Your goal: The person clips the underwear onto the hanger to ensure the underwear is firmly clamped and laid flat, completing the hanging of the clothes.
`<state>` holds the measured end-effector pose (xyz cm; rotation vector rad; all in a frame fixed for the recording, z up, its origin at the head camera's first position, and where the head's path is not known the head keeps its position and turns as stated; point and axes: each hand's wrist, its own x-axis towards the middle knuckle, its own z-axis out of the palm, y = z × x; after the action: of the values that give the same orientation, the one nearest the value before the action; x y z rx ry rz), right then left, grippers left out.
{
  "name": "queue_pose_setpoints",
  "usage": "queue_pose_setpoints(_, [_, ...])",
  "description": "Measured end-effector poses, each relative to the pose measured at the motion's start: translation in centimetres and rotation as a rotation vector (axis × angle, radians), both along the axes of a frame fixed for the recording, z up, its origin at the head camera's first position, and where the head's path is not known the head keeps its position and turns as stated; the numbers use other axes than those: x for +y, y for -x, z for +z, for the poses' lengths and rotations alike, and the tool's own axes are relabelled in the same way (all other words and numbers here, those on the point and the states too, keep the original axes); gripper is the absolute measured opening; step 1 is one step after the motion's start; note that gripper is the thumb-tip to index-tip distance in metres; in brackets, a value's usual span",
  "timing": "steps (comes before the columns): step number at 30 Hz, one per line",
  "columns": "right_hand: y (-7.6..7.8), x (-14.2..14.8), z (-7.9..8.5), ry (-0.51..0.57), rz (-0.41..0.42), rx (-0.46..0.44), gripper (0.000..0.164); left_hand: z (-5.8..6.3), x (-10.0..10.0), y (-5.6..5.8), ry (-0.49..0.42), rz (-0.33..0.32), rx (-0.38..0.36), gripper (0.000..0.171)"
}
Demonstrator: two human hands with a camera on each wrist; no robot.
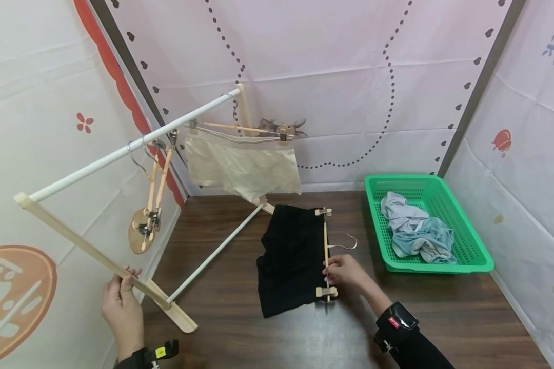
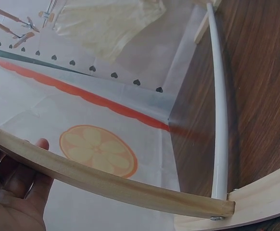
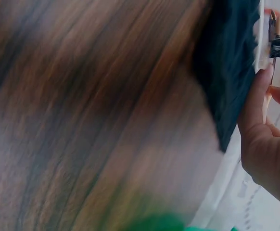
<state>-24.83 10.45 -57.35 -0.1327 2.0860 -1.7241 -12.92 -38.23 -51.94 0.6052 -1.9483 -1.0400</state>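
Black shorts [image 1: 292, 259] hang from a wooden clip hanger [image 1: 325, 238], its clips gripping the waistband near both ends. My right hand [image 1: 346, 274] pinches the hanger's bar between the two clips; in the right wrist view the shorts [image 3: 229, 67] drop below that hand [image 3: 265, 125]. At the left, my left hand [image 1: 123, 305] grips the slanted wooden leg [image 1: 92, 246] of a drying rack. The left wrist view shows its fingers [image 2: 27, 187] curled round this leg [image 2: 111, 183].
Cream shorts [image 1: 244, 161] hang on the rack's white rail [image 1: 134, 146], near bare clip hangers [image 1: 154, 200]. A green basket [image 1: 477, 251] with crumpled grey and blue clothes [image 1: 417, 230] stands on the right. A lower white bar [image 1: 217, 251] crosses above the wooden floor [image 1: 226, 307]; printed fabric walls surround everything.
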Motion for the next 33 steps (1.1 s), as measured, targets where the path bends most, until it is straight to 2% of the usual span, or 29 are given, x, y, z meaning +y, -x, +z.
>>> queue_pose_setpoints(5, [1.5,1.6,-0.9,-0.06,-0.06,-0.018,0.025,0.0,-0.1,-0.1,0.02,0.0,-0.001,0.034])
queue_pose_setpoints(9, [2.2,2.5,-0.9,-0.152,-0.06,0.003,0.023,0.0,0.1,0.0,0.022,-0.007,0.011,0.035])
queue_pose_setpoints(17, [2.8,3.2,-1.2,-0.31,-0.069,0.052,0.033,0.2,-0.1,-0.2,0.009,-0.013,0.031,0.033])
queue_pose_setpoints(22, [2.8,3.3,-1.6,-0.401,-0.103,0.131,0.037,0.3,0.0,-0.3,0.008,-0.014,0.032,0.033])
queue_pose_setpoints(26, [2.7,3.3,-2.0,-0.408,-0.153,0.158,0.031,0.2,0.1,-0.2,0.011,-0.011,0.025,0.035])
queue_pose_setpoints(33, [2.6,3.0,-2.0,-0.485,-0.213,0.12,0.02,0.2,0.2,-0.1,0.0,-0.018,0.028,0.034])
